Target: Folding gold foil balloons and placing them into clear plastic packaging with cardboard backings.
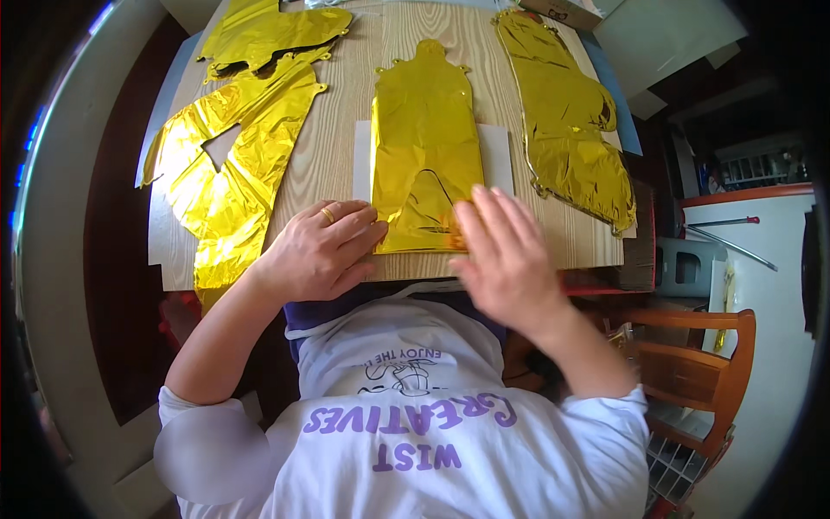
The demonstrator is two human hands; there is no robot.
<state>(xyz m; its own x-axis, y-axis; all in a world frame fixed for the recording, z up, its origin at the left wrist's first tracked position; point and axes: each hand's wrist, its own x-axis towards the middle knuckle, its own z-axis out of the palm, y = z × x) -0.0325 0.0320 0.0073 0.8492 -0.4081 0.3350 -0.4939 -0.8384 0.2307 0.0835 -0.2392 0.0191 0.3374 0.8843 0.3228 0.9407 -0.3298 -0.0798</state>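
Observation:
A flat gold foil balloon (425,121) lies in front of me, with small tabs along its far end and a notch-shaped line near its close end. Beneath it, a white sheet (497,156) shows on both sides. My left hand (320,246), a ring on one finger, rests at the balloon's lower left edge with loosely bent fingers touching the foil. Over the lower right corner, my right hand (510,259) is open, its fingers stretched out and lying on or just above the foil; exact contact cannot be made out.
More flat gold foil balloons lie on the wooden table (337,130): a crumpled one (251,173) at left, another piece (268,35) beyond it, and a stack (566,104) at right. A cardboard box (562,12) stands at the far right. A wooden chair (735,372) is at my right.

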